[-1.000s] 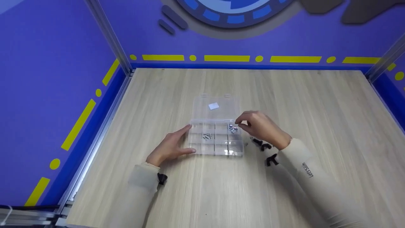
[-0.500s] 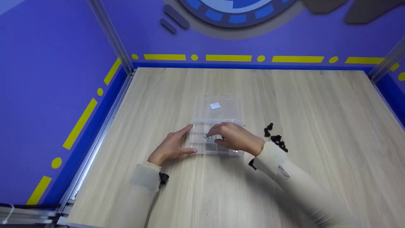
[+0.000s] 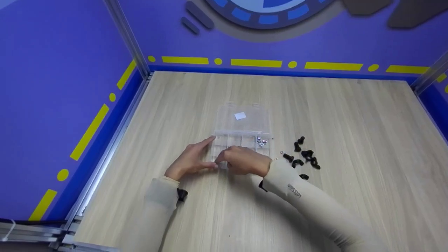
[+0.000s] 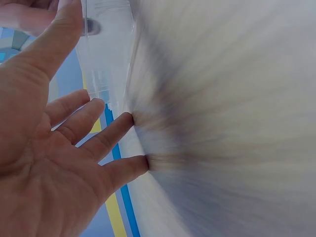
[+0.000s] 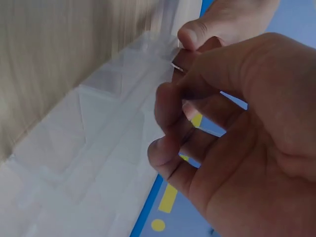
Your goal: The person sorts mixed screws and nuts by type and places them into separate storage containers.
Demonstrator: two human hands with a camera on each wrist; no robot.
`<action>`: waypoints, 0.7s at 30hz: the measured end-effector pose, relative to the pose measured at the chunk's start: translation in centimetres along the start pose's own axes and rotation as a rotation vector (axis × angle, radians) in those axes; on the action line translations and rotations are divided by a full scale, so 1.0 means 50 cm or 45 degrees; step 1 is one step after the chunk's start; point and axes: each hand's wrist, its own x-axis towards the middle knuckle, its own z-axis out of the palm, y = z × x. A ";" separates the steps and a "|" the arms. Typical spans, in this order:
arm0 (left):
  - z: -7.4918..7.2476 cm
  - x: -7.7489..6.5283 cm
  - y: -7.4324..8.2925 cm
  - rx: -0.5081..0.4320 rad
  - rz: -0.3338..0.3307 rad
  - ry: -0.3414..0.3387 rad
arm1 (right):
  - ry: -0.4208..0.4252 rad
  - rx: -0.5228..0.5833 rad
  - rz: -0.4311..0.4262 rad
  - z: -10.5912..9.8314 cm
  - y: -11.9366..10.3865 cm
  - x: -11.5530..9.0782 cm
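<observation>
A clear plastic compartment box [image 3: 242,133] lies on the table, its lid [image 3: 224,120] folded back. My left hand [image 3: 190,159] rests at the box's left side with fingers extended, the thumb at the front corner. Over the front-left compartments is my right hand [image 3: 245,161], its fingers curled and their tips near the left thumb. In the right wrist view a thin pale sliver [image 5: 177,65] shows by those fingertips; whether it is a held piece or a box edge is unclear. Several small silver parts [image 3: 261,141] sit in the back-right compartment. The right hand hides the middle compartments.
Several black plastic pieces and bolts [image 3: 307,154] lie loose to the right of the box, near the right sleeve. A small ring-like piece [image 3: 281,152] is beside them. A white label [image 3: 240,116] is on the lid. Blue walls border the table.
My right hand has moved from the box's back-right corner, across the middle compartment with silver screws, to the front-left compartments. The left hand stays at the box's left side.
</observation>
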 end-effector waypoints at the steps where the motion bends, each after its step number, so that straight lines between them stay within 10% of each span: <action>1: 0.000 0.001 0.000 0.001 0.003 0.000 | -0.021 -0.018 0.025 0.002 -0.001 0.002; 21: 0.002 0.003 -0.005 0.031 0.033 0.003 | -0.033 -0.141 0.106 0.015 -0.004 0.008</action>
